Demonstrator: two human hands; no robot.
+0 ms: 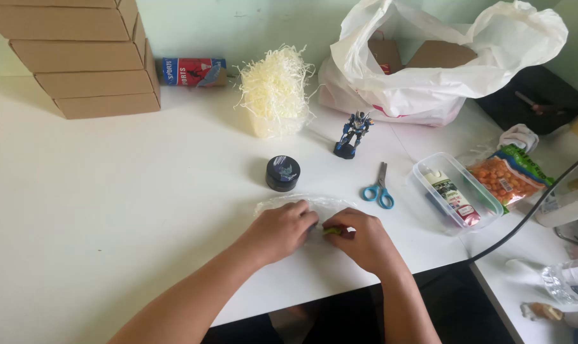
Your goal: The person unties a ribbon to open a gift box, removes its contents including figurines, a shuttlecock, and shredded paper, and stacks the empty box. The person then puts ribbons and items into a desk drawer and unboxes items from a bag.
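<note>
**Both hands on clear bag at table front edge**

White table [78,210] carries stacked cardboard boxes [85,57] and a white plastic sack [429,70] at the rear. Clear plastic bag [301,205] lies flat near the front edge. Left hand [281,230] presses it, fingers curled. Right hand [359,241] pinches a small green item [330,231]. Blue-handled scissors [379,189] and a black jar [282,173] lie near.

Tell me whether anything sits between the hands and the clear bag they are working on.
Nothing visible does. The left hand and right hand both rest directly on the clear bag, pinching a small green piece between them. The black jar and scissors lie beyond the bag, apart from it.
</note>
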